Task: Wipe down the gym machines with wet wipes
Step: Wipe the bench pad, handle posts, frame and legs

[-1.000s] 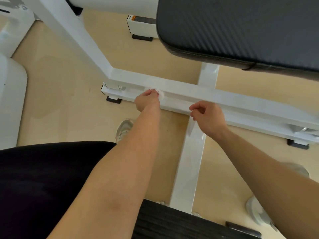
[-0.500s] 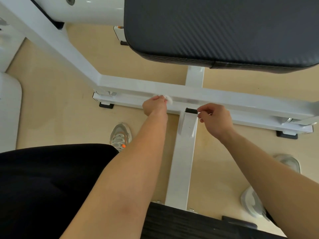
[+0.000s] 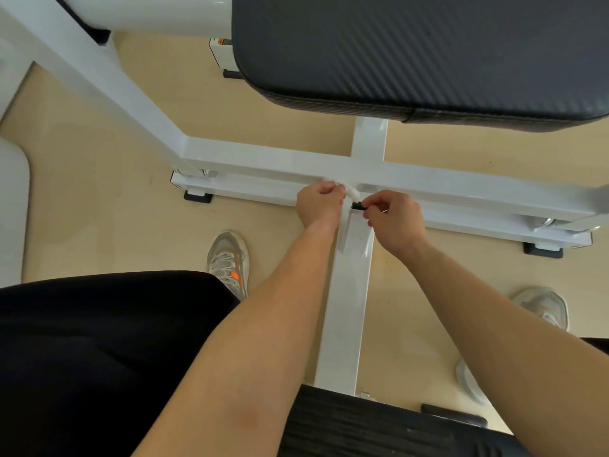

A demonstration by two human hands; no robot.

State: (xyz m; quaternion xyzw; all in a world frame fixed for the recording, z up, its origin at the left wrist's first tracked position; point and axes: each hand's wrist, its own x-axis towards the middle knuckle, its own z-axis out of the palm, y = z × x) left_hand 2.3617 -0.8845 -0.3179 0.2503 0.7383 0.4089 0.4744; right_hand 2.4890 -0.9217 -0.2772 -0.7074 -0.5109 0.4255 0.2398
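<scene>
A white gym machine frame runs across the floor as a crossbar (image 3: 445, 183), met by a white centre beam (image 3: 346, 308) that comes toward me. My left hand (image 3: 318, 206) grips a small bunched white wet wipe (image 3: 351, 191) and holds it against the crossbar at the joint. My right hand (image 3: 395, 222) is right beside it with curled fingers, its fingertips at the small black end cap (image 3: 357, 206) of the centre beam. Whether it holds anything is hidden by the fingers.
A large black padded seat (image 3: 428, 51) overhangs the frame at the top. A diagonal white strut (image 3: 99, 80) runs up to the left. My two grey sneakers (image 3: 229, 262) stand on the beige floor either side of the beam. A black ribbed footplate (image 3: 379, 427) lies near me.
My left hand has slid the wipe rightward along the crossbar to the centre joint. My right hand has moved in toward it, and the two hands now nearly touch.
</scene>
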